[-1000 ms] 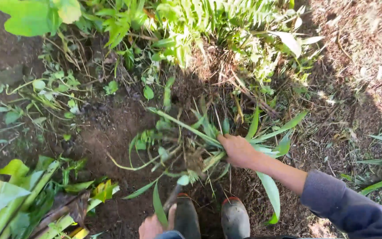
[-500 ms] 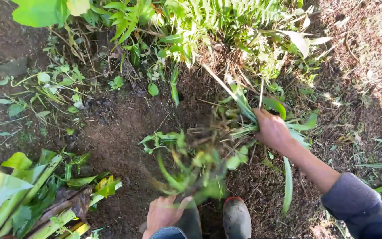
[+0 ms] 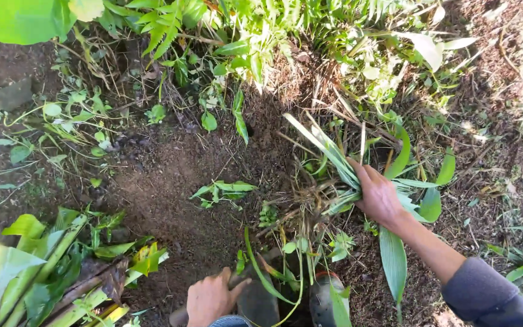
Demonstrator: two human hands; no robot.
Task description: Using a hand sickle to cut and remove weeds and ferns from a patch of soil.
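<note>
Dark bare soil carries small weeds, dry stalks, ferns at top, cut leaves at lower left

No packages, labels, signs or screens seem visible among the plants

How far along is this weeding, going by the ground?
Done: a bare soil patch and a heap of cut stalks. In hand: the right hand grips a clump of long leaves; the left hand is low by the boots. Left: small weeds and ferns.
</note>
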